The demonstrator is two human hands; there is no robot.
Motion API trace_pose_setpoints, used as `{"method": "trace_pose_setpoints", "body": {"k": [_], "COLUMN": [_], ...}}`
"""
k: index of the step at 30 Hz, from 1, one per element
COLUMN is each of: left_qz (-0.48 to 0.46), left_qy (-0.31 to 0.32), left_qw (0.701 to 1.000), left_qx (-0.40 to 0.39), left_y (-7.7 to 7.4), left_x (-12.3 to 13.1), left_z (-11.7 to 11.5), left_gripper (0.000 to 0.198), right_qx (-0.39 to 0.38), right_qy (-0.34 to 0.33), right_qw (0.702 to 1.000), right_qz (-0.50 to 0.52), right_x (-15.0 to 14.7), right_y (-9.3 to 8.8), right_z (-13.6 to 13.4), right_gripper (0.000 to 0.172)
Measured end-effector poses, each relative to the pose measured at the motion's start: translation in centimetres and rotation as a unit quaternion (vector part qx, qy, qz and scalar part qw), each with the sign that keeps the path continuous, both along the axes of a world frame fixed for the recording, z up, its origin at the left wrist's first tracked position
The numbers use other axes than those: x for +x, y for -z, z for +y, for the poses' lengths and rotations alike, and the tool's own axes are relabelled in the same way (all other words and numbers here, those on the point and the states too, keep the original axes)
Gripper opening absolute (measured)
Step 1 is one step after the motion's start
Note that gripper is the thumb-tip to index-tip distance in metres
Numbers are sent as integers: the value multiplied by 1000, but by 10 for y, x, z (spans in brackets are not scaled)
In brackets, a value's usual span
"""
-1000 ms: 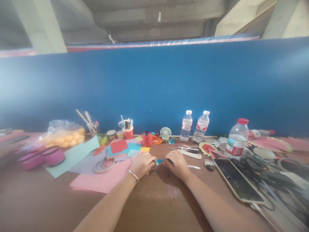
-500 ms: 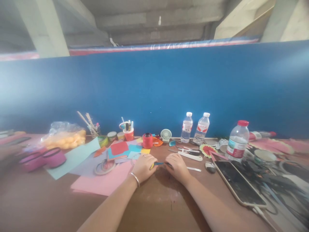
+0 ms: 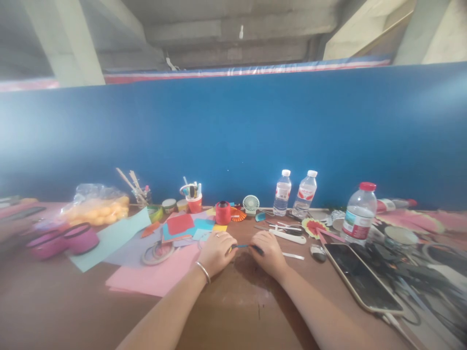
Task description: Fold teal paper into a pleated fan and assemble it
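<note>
A thin blue strip (image 3: 241, 246) stretches across the small gap between my two hands, low over the brown table. Its left end is in the closed fingers of my left hand (image 3: 218, 252), which wears a silver bangle (image 3: 203, 272). My right hand (image 3: 269, 253) is closed on the other end. Something dark (image 3: 258, 250) shows under the right fingers, but I cannot make out whether it belongs to the strip. Pink paper sheets (image 3: 156, 277) lie just left of my left hand. A white-handled knife (image 3: 288, 236) rests beyond my right hand.
Tape rolls (image 3: 157, 253), coloured paper squares (image 3: 180, 224) and a red spool (image 3: 223, 213) are to the left and ahead. A small fan (image 3: 251, 204) and water bottles (image 3: 282, 193) stand by the blue partition (image 3: 233, 131). At right lie a phone (image 3: 361, 277) and cables.
Both hands stay almost in place. The yellow bit at my left fingers no longer shows clearly, and more of the dark thing shows under my right fingers.
</note>
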State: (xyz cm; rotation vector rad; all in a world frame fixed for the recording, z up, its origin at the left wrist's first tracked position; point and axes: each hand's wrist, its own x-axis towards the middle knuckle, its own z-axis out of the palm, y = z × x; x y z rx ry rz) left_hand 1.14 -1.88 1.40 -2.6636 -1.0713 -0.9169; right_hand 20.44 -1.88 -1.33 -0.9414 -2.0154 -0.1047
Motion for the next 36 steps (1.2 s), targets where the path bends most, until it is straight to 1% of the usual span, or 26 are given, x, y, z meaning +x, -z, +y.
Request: {"method": "trace_pose_setpoints", "body": {"k": [3, 6, 9, 11, 14, 17, 19, 20, 22, 27, 30, 32, 34, 36], "left_qz": [-43, -96, -180, -237, -314, -379, -404, -415, -434, -467, -465, -470, -489, -515], "left_qy": [27, 66, 51, 41, 70, 101, 100, 95, 86, 95, 107, 111, 112, 115], "left_qw": [997, 981, 953, 922, 868, 808, 777, 768, 761, 761, 759, 746, 726, 709], "left_qx": [-65, -154, -239, -303, -378, -439, -472, -479, -474, -439, -443, -458, -471, -468], "left_y": [-2, -1, 4, 9, 15, 15, 14, 13, 13, 15, 16, 18, 20, 21], "left_x": [4, 11, 16, 17, 18, 20, 21, 22, 24, 24, 22, 20, 18, 17], "left_z": [-4, -7, -4, 0, 4, 4, 2, 1, 0, 0, -1, 0, 2, 4], "left_gripper": [15, 22, 23, 19, 16, 19, 20, 21, 20, 20, 16, 15, 15, 15], "right_qx": [2, 7, 14, 18, 23, 27, 29, 30, 30, -5, -36, -50, -55, -55], "right_qy": [25, 28, 21, 19, 22, 25, 27, 28, 34, 52, 32, 5, -18, -35], "right_qw": [1000, 999, 1000, 1000, 999, 999, 999, 999, 997, 993, 989, 988, 987, 988], "right_qz": [16, 20, 12, 6, 2, 12, 27, 36, 56, 107, 140, 149, 147, 141], "right_x": [0, -1, -3, -5, -7, -8, -10, -12, -15, -21, -22, -21, -20, -19], "right_y": [-1, -2, -4, -5, -6, -7, -8, -8, -10, -10, -9, -8, -9, -10], "right_z": [0, -2, -5, -6, -7, -9, -11, -12, -14, -18, -20, -21, -22, -23], "right_gripper": [10, 12, 12, 12, 11, 9, 9, 8, 8, 9, 11, 12, 16, 21]}}
